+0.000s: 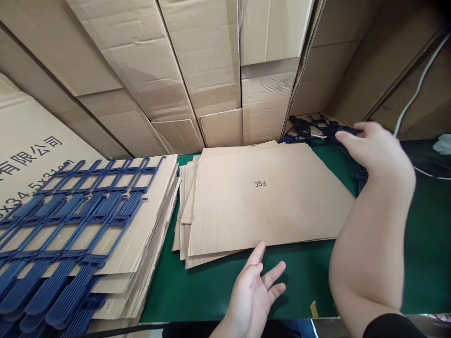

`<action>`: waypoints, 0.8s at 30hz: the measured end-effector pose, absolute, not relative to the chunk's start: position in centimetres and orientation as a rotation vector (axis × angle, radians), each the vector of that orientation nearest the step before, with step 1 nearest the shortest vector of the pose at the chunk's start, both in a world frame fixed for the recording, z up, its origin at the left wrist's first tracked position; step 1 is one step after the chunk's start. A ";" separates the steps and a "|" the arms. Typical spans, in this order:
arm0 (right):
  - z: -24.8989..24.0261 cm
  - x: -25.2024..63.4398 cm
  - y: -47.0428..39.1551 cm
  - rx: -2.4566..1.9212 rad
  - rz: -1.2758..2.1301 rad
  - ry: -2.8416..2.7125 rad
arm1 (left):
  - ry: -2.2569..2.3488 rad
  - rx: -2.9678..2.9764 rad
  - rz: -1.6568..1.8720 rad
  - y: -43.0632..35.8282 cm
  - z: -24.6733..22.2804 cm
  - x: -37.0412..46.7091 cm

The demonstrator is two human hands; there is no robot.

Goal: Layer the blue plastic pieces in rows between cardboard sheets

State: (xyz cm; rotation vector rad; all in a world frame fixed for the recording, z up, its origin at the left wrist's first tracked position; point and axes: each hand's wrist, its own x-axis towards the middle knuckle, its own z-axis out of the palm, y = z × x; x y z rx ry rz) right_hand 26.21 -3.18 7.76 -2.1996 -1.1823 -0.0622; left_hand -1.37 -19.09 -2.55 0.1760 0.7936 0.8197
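In front of me my left hand (pixel 255 291) is palm up with its fingers spread, nothing in it. Its index fingertip meets the front edge of the top cardboard sheet (pixel 246 202), printed "FSC", on a slightly uneven stack. My right hand (pixel 378 148) reaches to the back right, beside a tangle of dark blue plastic strips (pixel 313 127). The thumb points left; the other fingers are mostly hidden behind the hand, so whether they grip any strips is unclear. On the left, blue plastic frames with ribbed paddle ends (pixel 102 216) lie in rows on another cardboard stack (pixel 137 253).
Cardboard panels (pixel 211 70) wall off the back of the green table (pixel 197 291). A printed carton (pixel 31 155) leans at the left. A white cable (pixel 419 84) hangs at the right, near a crumpled white piece (pixel 443 144). Yellow tape (pixel 313 310) sticks to the front edge.
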 end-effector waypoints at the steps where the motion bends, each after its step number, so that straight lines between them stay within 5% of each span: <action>1: 8.6 24.8 -3.7 -2.070 -0.092 -1.173 | 0.769 0.166 0.815 -19.1 -2.5 -1.4; 11: 2.8 15.3 -11.5 -1.685 0.742 -2.557 | 0.784 0.128 0.781 -18.7 -0.7 -2.3; 17: 1.7 14.3 -13.8 -1.593 0.032 -2.603 | 0.629 0.265 0.824 -19.0 -0.6 -2.2; 24: 10.5 17.6 -11.1 -1.532 -0.439 -2.300 | 0.411 0.837 0.272 -20.0 -0.7 -6.0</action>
